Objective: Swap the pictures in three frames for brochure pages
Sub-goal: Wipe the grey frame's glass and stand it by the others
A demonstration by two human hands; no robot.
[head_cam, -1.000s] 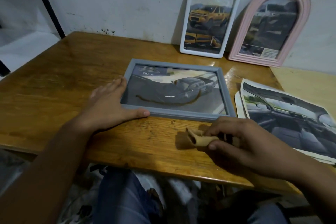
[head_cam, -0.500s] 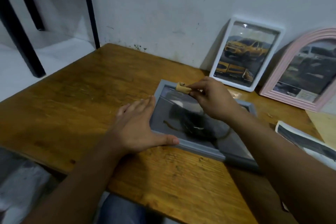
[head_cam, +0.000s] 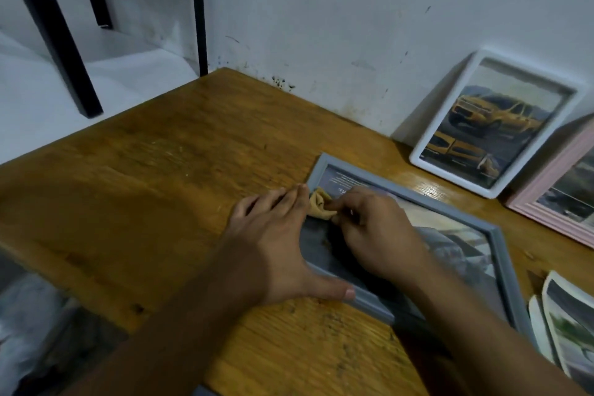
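Note:
A grey frame lies flat on the wooden table with a car brochure page under its glass. My left hand lies flat with spread fingers on the frame's left edge, thumb along its near rail. My right hand pinches a small folded tan cloth and presses it on the glass near the frame's far left corner. A white frame with a yellow-car page and a pink arched frame lean against the wall.
Loose brochure pages lie at the right edge of the table. Black metal legs stand on the floor beyond the table's far left corner. The white wall backs the table.
My right hand carried the cloth from the table's near edge up onto the glass, then toward the frame's far left corner. The view swung left. My left hand stayed on the frame.

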